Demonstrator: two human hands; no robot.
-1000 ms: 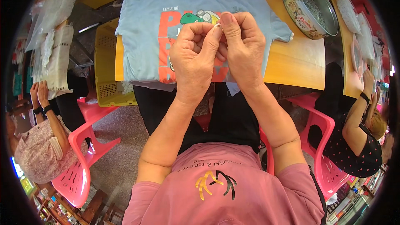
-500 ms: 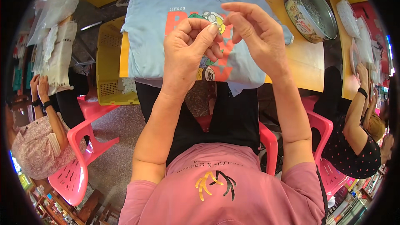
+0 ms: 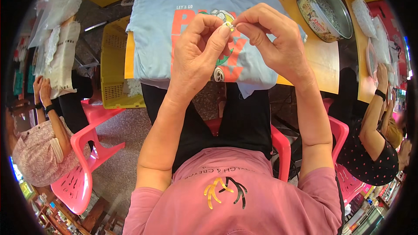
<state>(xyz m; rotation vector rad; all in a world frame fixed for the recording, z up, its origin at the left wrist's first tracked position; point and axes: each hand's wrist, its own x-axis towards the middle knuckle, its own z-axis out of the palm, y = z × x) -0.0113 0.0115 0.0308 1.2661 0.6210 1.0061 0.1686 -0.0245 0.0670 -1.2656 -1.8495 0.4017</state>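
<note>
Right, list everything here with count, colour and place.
tables: at least 2, yellowish, centre and right
shirt: 1, light blue, centre table
small piece: 1, whitish, centre
round tin: 1, multicoloured, centre table
crate: at least 1, yellow, left
packets: several, whitish, right
cloth: 1, whitish, left
chairs: at least 3, pink, left, centre, right
co-workers: at least 3, varied tops, left and right
background clutter: uncountable, mixed, edges
left hand: 1, bare, holding the piece
right hand: 1, bare, beside it

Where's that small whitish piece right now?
Upper middle of the head view: the whitish piece is pinched by the left hand, over the blue shirt.
</note>
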